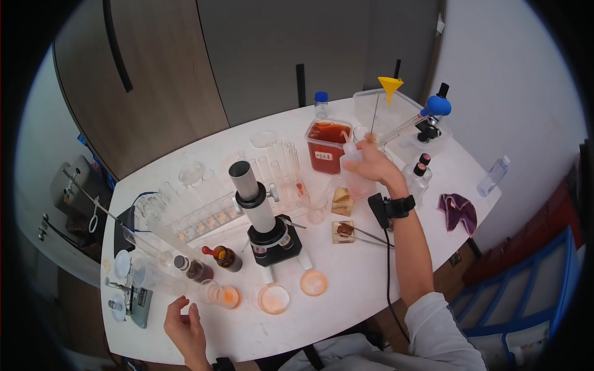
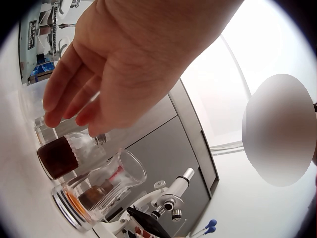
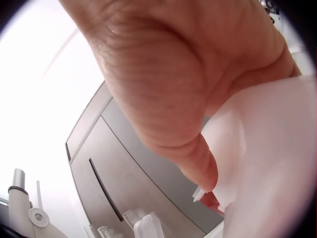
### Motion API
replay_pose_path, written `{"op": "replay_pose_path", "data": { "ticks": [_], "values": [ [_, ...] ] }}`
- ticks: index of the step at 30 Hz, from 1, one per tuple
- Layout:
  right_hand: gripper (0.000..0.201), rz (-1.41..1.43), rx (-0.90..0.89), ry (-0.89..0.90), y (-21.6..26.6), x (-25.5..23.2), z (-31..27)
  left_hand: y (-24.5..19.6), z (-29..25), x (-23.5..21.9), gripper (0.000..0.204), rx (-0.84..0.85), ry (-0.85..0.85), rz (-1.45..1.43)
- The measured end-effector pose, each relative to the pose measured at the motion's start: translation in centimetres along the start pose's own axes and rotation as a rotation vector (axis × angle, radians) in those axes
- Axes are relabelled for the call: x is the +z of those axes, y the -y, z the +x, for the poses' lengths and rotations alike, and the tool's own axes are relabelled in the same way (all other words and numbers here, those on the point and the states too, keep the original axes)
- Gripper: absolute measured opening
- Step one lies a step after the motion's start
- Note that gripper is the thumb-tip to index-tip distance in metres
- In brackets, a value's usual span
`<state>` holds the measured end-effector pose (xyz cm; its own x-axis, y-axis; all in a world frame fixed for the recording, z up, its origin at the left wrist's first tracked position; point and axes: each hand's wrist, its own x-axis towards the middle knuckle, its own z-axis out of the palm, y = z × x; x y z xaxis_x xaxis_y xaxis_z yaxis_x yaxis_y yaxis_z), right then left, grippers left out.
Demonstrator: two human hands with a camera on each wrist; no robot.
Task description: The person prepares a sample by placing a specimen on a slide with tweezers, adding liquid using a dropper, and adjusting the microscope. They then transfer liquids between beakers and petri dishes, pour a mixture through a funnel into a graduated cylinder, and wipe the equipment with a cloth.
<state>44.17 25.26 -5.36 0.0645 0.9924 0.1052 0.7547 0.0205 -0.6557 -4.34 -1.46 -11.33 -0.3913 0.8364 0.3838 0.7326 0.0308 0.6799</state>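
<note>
My right hand [image 1: 376,167] grips a translucent white squeeze bottle [image 1: 357,185] with a thin spout, just in front of a square tub of red-brown liquid [image 1: 326,162]. The right wrist view shows the thumb [image 3: 198,166] curled round the pale bottle [image 3: 267,153], which fills much of that view. At the front left, my left hand [image 1: 187,328] hangs over the table edge with loosely bent fingers and holds nothing. Nearest to it are a clear glass beaker [image 1: 210,292], a dish of orange stuff [image 1: 229,297] and a bottle of dark contents [image 2: 59,157].
A microscope [image 1: 266,229] stands mid-table, petri dishes [image 1: 273,299] before it. Behind are racked test tubes [image 1: 213,217]. An amber dropper bottle [image 1: 229,260] and balance [image 1: 141,307] are left; tweezers [image 1: 371,236], black-capped bottles [image 1: 419,179] and a purple cloth [image 1: 458,213] right.
</note>
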Motion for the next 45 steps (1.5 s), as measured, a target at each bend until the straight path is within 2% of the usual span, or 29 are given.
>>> {"op": "replay_pose_path", "data": {
  "ticks": [9, 12, 18, 27, 36, 39, 45],
  "values": [
    [0.064, 0.231, 0.004, -0.054, 0.0, 1.0, 0.2, -0.1, 0.0, 0.1, 0.02, -0.01, 0.003, 0.01],
    [0.067, 0.288, -0.01, 0.005, -0.7, 1.2, 0.8, -0.1, 0.0, 0.1, 0.018, -0.006, 0.0, 0.008],
    [0.072, 0.274, 0.022, -0.056, 1.2, 0.9, -0.2, 0.1, -0.1, 0.0, 0.016, -0.012, 0.005, 0.008],
    [0.073, 0.236, 0.01, -0.108, 1.1, 1.2, -0.1, 0.3, -0.1, 0.0, 0.017, -0.005, -0.002, 0.017],
    [0.071, 0.174, 0.004, -0.149, 1.2, 1.3, 0.0, 0.3, -0.1, 0.1, 0.021, 0.01, -0.016, 0.015],
    [0.062, 0.173, 0.011, -0.106, 1.3, 1.0, -0.1, 0.3, -0.1, 0.0, 0.021, 0.011, -0.019, 0.019],
    [0.06, 0.191, 0.004, -0.109, 1.2, 1.1, -0.1, 0.3, -0.2, 0.0, 0.021, 0.004, -0.021, 0.007]
  ]
}}
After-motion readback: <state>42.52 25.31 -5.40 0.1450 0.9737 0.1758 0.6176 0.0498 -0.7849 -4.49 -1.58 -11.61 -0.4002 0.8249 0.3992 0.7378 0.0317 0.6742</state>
